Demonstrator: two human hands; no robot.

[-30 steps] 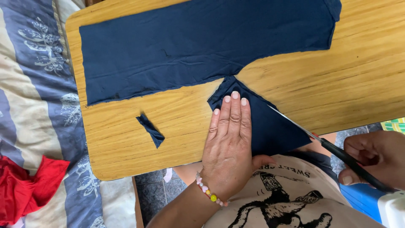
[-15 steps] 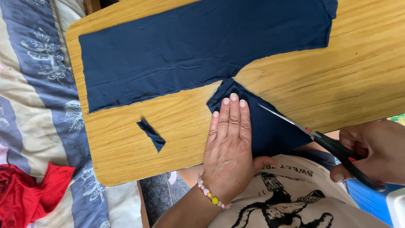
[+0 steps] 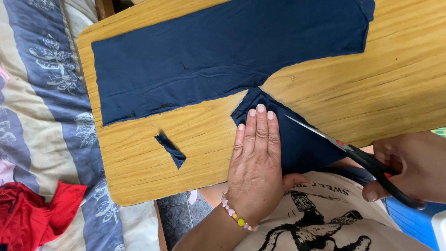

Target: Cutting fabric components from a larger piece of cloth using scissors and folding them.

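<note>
Navy-blue knit fabric (image 3: pixel 223 56) lies spread flat over most of my light wooden board (image 3: pixel 399 88), its long edge running from the board's left side to the upper right corner, and a narrower tongue of it drops down toward my body near the middle.

Far to my left, a crumpled red cloth (image 3: pixel 32 214) sits on the striped blue-and-cream bedspread (image 3: pixel 37 107) that shows beyond the board's rounded corner. Further in, a small navy scrap of fabric (image 3: pixel 170 150) lies by itself on the bare wood, apart from the big piece and just left of my hand.

My left hand (image 3: pixel 255 162) lies palm down on the hanging tongue of cloth, fingers straight and close together, pressing it flat against the board; a beaded bracelet (image 3: pixel 237 217) circles that wrist.

Just right of those fingers, the black-handled scissors (image 3: pixel 353 153) point their slim silver tip up and left along the tongue's right edge, blades nearly closed. My right hand (image 3: pixel 413 167) holds them at the board's lower edge, fingers curled through the black loops. Below, my cream printed shirt (image 3: pixel 325 218) fills the frame's bottom.
</note>
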